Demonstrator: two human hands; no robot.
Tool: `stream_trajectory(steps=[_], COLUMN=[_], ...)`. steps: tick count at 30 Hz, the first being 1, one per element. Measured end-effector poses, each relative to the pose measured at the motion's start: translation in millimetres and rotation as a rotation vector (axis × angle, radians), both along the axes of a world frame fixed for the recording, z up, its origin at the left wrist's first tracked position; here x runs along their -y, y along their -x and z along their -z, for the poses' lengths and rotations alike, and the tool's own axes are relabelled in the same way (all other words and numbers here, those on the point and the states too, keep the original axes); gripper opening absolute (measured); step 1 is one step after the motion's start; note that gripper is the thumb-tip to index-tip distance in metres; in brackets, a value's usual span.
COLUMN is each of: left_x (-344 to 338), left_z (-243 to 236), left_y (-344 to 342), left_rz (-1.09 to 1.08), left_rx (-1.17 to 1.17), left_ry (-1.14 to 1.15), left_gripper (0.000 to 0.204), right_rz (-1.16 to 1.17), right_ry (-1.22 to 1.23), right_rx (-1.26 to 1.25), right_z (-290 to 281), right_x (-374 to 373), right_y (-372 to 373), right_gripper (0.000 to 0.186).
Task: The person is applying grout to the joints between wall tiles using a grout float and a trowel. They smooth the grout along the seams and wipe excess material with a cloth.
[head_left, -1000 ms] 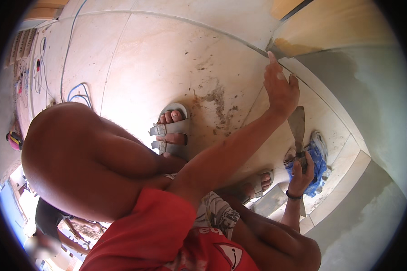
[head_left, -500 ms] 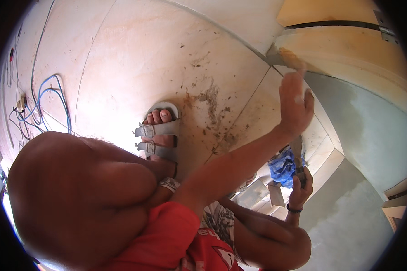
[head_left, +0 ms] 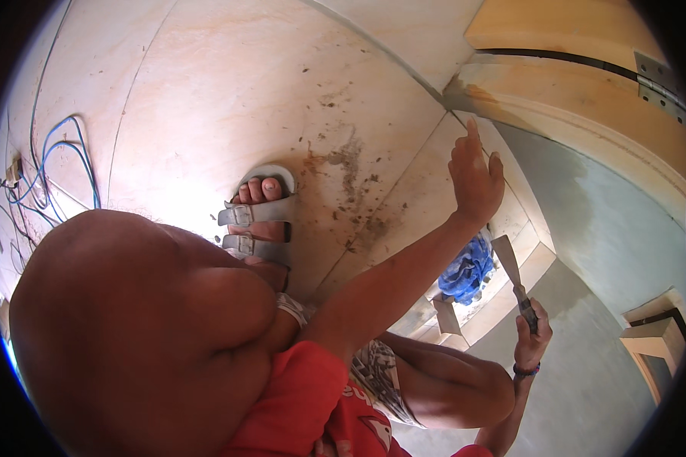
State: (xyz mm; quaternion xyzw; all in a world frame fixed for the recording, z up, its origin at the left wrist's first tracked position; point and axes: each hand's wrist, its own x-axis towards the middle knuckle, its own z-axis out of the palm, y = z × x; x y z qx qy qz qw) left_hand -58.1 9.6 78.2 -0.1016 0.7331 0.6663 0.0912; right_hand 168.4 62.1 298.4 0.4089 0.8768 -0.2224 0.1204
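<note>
My left hand (head_left: 476, 183) reaches across to the floor's corner by the door frame. Its index finger is stretched toward the tile seam, the thumb stands apart, and nothing is held. Whether the fingertip touches the tile I cannot tell. Nearer and to the right, my right hand (head_left: 533, 335), with a dark bracelet at the wrist, is closed round the dark handle of a putty knife (head_left: 508, 260). Its flat metal blade points up and away from me, beside a crumpled blue cloth or bag (head_left: 465, 273) that lies below my left wrist.
Dirt and crumbs (head_left: 351, 175) are scattered over the pale floor tiles. My sandalled foot (head_left: 259, 217) stands left of them. Blue and dark cables (head_left: 72, 145) lie at the far left. A wooden door frame (head_left: 572, 91) with a metal hinge (head_left: 659, 87) is at the upper right, above a damp-patched grey surface (head_left: 587, 183).
My right hand has drawn the putty knife away from the blue cloth, to the right and nearer. My left hand's finger is now plainly over the tile corner. The view has shifted slightly.
</note>
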Motion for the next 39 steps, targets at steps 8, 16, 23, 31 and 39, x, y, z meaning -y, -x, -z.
stream_trajectory(steps=[8, 16, 23, 31, 39], left_x=[-8.0, -6.7, 7.2, 6.8, 11.5], left_z=[-2.0, -8.5, 18.0, 15.4, 13.5], left_y=[22.7, 7.7, -14.9, -8.9, -7.4], left_rz=[-0.019, -0.122, -0.116, -0.157, -0.109], left_rx=[0.017, 0.111, 0.321, 0.218, 0.314], left_ry=[-0.057, -0.189, -0.155, -0.143, -0.187], left_gripper=[0.072, 0.05, 0.039, 0.036, 0.039], right_rz=[-0.191, -0.265, -0.608, -0.608, -0.714], right_ry=[0.007, -0.128, -0.254, -0.357, -0.446], right_rx=[-0.069, -0.072, -0.07, -0.064, -0.088], right_z=[-58.4, -53.6, -10.0, 34.3, 58.0], right_x=[34.9, 56.8, 64.4, 57.4, 65.8], right_y=[29.1, 76.3, 192.7, 250.4, 256.6], right_gripper=[0.039, 0.039, 0.037, 0.035, 0.033])
